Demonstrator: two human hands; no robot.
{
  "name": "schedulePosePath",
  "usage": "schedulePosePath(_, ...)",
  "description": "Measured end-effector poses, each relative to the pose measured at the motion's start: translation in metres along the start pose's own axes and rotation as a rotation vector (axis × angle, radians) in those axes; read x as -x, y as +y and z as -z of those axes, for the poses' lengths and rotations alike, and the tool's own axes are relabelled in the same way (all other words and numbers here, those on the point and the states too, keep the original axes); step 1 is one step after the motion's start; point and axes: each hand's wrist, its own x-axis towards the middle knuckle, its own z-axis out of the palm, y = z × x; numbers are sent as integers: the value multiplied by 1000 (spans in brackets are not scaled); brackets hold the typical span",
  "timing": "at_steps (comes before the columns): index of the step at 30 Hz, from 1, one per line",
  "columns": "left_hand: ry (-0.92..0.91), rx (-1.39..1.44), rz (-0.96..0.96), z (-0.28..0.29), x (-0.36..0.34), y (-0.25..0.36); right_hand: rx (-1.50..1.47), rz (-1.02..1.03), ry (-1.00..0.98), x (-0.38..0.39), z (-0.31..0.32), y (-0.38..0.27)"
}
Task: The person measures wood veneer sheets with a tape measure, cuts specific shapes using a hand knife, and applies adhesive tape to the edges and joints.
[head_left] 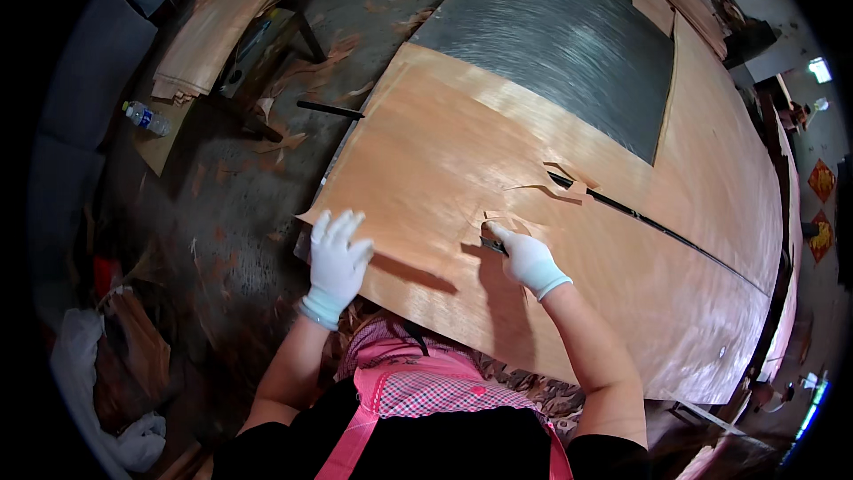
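A large thin wood veneer sheet (426,151) fills the middle of the view, with a dark grey shiny sheet (551,44) at its far part. My left hand (336,262), in a white glove, is open over the sheet's left near edge, fingers spread. My right hand (529,262), also gloved, grips a small dark tool (494,244) against the veneer; its exact shape is partly hidden by the fingers. Loose torn veneer strips (546,191) lie around the tool and beside a long narrow dark slit (657,222) running toward the right.
At the upper left, a veneer stack (213,31) rests on a low stand, with a water bottle (147,117) nearby. A dark bar (324,108) sticks out from the work surface's left edge. Veneer scraps (275,142) litter the floor. A white cloth or bag (80,373) lies lower left.
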Motion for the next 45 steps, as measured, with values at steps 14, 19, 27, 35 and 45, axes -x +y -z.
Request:
schedulePosePath(14,375,70,-296,-6,-187,-5,-94,-68,-45,8,-10,-2)
schedulePosePath(19,-45,-276,-178,-58,-180,-41,-72,-40,47,7,-28,-5)
schedulePosePath(27,94,-78,-182,-33,-220,-1,-162,8,256,0,-26,-6)
schedulePosePath(35,399,56,-346,19,-216,136,-150,172,386,35,-41,-19)
schedulePosePath(45,114,267,-759,-67,-191,385,-341,-155,509,243,-118,141)
